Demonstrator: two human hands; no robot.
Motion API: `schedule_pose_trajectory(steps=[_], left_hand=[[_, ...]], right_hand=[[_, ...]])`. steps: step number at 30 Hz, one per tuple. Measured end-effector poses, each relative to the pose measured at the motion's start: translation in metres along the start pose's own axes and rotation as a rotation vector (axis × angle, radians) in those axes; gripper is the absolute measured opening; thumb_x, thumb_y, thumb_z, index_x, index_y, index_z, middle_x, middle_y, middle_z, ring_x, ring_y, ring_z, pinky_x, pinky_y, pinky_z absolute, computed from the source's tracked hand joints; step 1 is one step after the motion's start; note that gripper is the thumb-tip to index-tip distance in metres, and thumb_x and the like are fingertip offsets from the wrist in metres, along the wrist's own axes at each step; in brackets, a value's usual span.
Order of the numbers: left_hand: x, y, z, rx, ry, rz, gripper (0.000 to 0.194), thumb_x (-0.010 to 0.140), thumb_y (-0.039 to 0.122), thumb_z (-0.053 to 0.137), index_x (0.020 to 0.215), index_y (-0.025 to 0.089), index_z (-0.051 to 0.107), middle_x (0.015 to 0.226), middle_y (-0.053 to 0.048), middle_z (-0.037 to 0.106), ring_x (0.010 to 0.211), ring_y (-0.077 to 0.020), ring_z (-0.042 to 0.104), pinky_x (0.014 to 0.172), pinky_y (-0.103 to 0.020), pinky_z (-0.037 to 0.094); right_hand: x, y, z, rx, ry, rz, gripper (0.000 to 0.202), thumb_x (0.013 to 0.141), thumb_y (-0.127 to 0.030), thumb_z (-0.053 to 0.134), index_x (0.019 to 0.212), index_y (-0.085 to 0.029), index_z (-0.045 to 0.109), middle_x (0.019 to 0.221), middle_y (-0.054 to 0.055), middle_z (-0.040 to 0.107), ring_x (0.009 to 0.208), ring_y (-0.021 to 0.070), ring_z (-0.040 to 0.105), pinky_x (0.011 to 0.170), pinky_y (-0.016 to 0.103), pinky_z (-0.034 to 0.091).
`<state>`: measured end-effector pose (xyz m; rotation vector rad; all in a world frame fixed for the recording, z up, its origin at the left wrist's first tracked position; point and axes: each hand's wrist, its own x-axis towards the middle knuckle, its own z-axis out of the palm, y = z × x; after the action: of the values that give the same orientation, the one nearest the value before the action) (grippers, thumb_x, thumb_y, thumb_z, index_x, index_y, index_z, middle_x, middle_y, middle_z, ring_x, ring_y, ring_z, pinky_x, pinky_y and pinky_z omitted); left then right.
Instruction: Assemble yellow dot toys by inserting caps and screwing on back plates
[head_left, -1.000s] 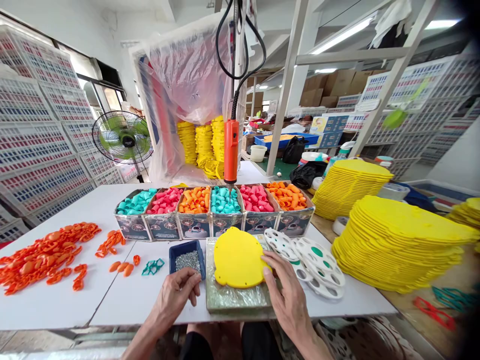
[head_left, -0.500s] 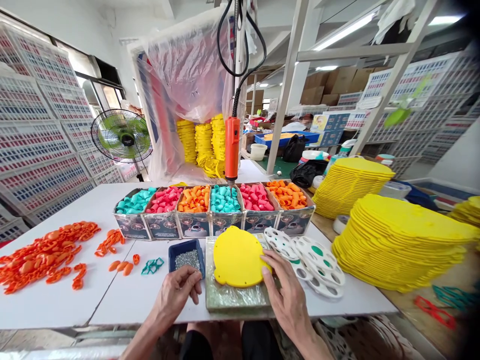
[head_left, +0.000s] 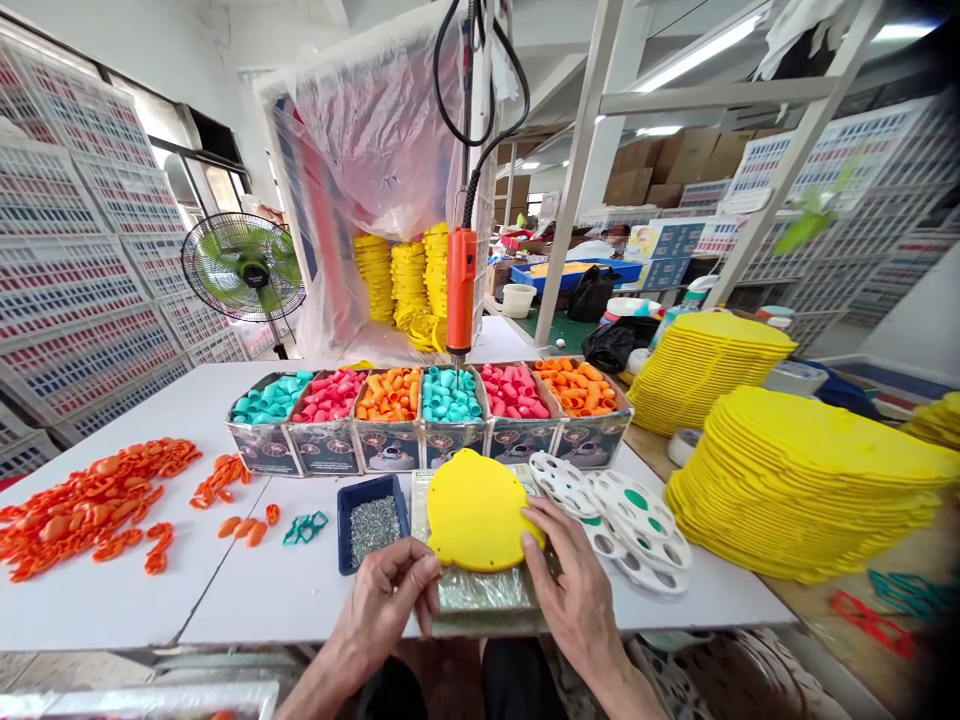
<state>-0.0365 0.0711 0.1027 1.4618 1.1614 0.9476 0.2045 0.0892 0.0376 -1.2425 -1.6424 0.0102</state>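
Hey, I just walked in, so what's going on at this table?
Someone's right hand rests its fingertips on the right edge of a yellow plate, which lies on a plastic-wrapped block. The left hand has its fingers pinched near the plate's lower left edge; whether they hold anything is too small to tell. A blue tray of small metal pieces sits to the left, and an orange power driver hangs above the boxes, untouched.

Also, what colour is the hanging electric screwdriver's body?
Bright orange-red on the hanging electric screwdriver, with a black cable at its top; clearest in the head view.
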Motion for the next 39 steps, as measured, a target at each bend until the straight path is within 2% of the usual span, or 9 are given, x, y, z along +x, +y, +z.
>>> schedule_pose_trajectory(steps=[8, 21, 35, 39], left_hand=[[-0.002, 0.009, 0.010, -0.096, -0.035, -0.003, 0.043, 0.091, 0.056, 0.061, 0.072, 0.018, 0.060, 0.055, 0.002, 0.068, 0.040, -0.0107, 0.061, 0.049, -0.019, 0.042], [-0.002, 0.016, 0.012, -0.269, 0.028, 0.020, 0.040, 0.089, 0.054, 0.067, 0.078, 0.015, 0.065, 0.059, -0.001, 0.073, 0.041, -0.0106, 0.065, 0.048, -0.018, 0.042], [-0.012, 0.020, 0.012, -0.289, 0.105, 0.010, 0.040, 0.087, 0.053, 0.069, 0.077, 0.015, 0.066, 0.060, 0.000, 0.072, 0.043, -0.0112, 0.066, 0.052, -0.019, 0.043], [-0.014, 0.019, 0.012, -0.282, 0.124, 0.014, 0.039, 0.088, 0.053, 0.069, 0.076, 0.015, 0.066, 0.060, 0.001, 0.071, 0.043, -0.0105, 0.066, 0.053, -0.019, 0.043]], right_hand=[[0.000, -0.001, -0.001, -0.012, 0.004, -0.017, 0.027, 0.100, -0.029, 0.052, 0.124, -0.021, 0.060, 0.130, 0.014, 0.064, 0.122, 0.0304, 0.060, 0.099, 0.052, 0.055], [0.000, 0.001, 0.000, 0.001, 0.007, -0.020, 0.027, 0.100, -0.028, 0.053, 0.125, -0.022, 0.060, 0.131, 0.014, 0.063, 0.123, 0.0303, 0.059, 0.101, 0.055, 0.053], [0.000, -0.002, -0.001, -0.014, 0.009, -0.035, 0.027, 0.100, -0.028, 0.052, 0.125, -0.021, 0.059, 0.130, 0.014, 0.062, 0.124, 0.0306, 0.055, 0.101, 0.056, 0.052], [0.002, -0.011, -0.006, -0.004, 0.033, -0.075, 0.025, 0.099, -0.026, 0.055, 0.123, -0.020, 0.060, 0.128, 0.015, 0.062, 0.123, 0.0311, 0.055, 0.099, 0.056, 0.052]])
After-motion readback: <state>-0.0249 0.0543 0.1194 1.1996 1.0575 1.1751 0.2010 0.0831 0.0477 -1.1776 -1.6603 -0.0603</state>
